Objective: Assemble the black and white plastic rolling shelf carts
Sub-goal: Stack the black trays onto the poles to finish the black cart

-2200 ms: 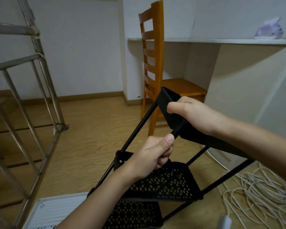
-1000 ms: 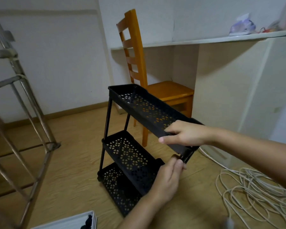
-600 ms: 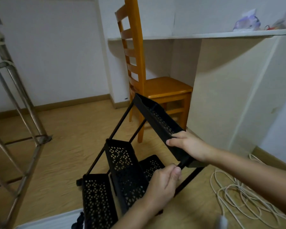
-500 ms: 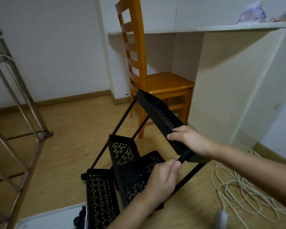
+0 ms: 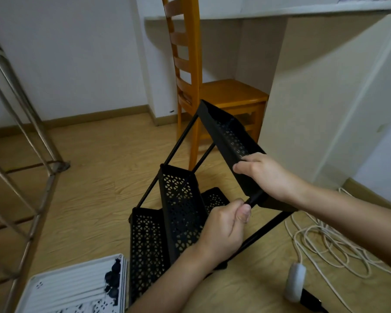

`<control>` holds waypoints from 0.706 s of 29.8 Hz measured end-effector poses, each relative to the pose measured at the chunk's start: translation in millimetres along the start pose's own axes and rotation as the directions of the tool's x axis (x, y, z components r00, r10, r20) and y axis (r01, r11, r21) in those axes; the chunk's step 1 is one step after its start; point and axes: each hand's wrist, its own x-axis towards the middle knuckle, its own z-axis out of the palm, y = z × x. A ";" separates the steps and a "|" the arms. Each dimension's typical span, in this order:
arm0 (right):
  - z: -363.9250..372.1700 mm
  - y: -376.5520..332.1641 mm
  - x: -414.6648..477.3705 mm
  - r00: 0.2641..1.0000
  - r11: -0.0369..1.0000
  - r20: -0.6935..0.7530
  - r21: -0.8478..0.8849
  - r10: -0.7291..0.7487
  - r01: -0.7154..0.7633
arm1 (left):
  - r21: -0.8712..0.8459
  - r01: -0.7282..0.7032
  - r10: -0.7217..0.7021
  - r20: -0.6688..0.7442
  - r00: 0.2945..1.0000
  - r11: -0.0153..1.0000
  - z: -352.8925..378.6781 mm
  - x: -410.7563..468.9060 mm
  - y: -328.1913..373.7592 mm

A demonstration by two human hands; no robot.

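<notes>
A black three-tier cart [image 5: 178, 206] with perforated trays and thin black poles lies tipped over on the wooden floor. Its top tray [image 5: 228, 141] slants up toward the chair. My right hand [image 5: 266, 177] grips that tray's near end. My left hand [image 5: 221, 231] is closed around a black pole [image 5: 253, 199] where it enters the tray's corner. White tray parts [image 5: 72, 288] are stacked at the lower left, with small black pieces [image 5: 112, 279] lying on their right edge.
A wooden ladder-back chair [image 5: 190, 75] stands just behind the cart, beside a beige counter wall [image 5: 325, 98]. A metal frame [image 5: 20, 143] fills the left side. Coiled white cable [image 5: 325, 240] and a white plug [image 5: 296, 281] lie on the floor at right.
The cart went from standing upright to tipped over on the floor. Both hands kept their hold on the top tray's end and the pole; the view shifted down.
</notes>
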 end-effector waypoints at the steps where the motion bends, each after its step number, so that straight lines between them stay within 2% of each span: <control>1: -1.2 1.3 -3.7 1.000 1.000 -0.002 -0.020 0.002 -0.002 | 0.001 -0.005 0.005 0.015 1.000 1.000 1.8 -0.9 2.5; 6: -7.4 5.7 -13.0 0.999 1.000 -0.048 -0.021 0.004 -0.005 | -0.015 -0.018 0.019 0.040 0.999 1.000 6.8 -0.3 8.1; 11: -19.5 -12.8 -3.8 0.988 0.981 0.098 -0.144 -0.116 0.129 | -0.127 0.078 -0.074 0.040 0.996 0.989 -0.6 12.3 15.9; 12: -27.1 -18.8 -3.3 0.981 0.979 0.146 -0.134 -0.132 0.152 | -0.147 0.095 -0.094 0.014 0.995 0.985 -6.6 17.1 19.0; 15: -58.2 -30.1 -4.1 0.908 0.930 0.292 -0.124 -0.300 0.347 | -0.182 0.119 -0.148 -0.154 0.977 0.976 -42.1 36.9 23.9; 17: -74.3 -29.0 -2.9 0.888 0.850 0.277 -0.288 -0.368 0.442 | -0.180 0.153 -0.193 -0.229 0.954 0.972 -69.2 47.8 25.6; 19: -78.5 -27.6 4.4 0.853 0.714 0.246 -0.468 -0.461 0.521 | -0.103 0.191 -0.211 -0.244 0.947 0.976 -83.9 52.4 29.8; 21: -75.3 -35.2 12.6 0.831 0.645 0.253 -0.534 -0.495 0.547 | 0.178 0.225 -0.158 -0.327 0.932 0.958 -89.8 52.9 36.6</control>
